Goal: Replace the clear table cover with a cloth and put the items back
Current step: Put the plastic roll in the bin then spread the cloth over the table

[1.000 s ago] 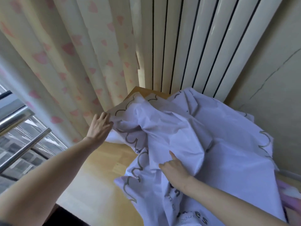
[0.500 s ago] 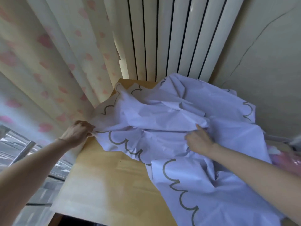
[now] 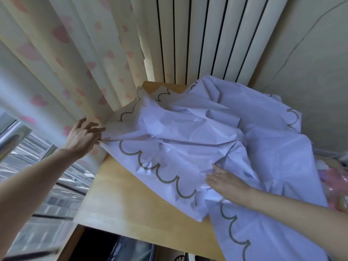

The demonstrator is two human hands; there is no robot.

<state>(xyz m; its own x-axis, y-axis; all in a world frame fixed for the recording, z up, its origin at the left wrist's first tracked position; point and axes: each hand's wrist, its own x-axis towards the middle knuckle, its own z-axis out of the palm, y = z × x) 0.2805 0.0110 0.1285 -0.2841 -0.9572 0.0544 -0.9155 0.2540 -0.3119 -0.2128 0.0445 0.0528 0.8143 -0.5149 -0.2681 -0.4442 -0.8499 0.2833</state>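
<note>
Bunched cloth (image 3: 188, 132) covered the far-right surface (image 3: 120, 200), left hand (image 3: 82, 136) fingers pinching its hem at the left edge, right hand (image 3: 226, 180) flat on it, fingers straight; best pulled taut toward the near-left corner while smoothing.

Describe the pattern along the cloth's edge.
A dark olive-grey scalloped line on the pale lilac cloth, seen best in the head view.

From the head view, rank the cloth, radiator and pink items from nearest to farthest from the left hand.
1. Cloth, pinched in the left hand.
2. Radiator, behind the table, upper centre.
3. Pink items, far right edge.
</note>
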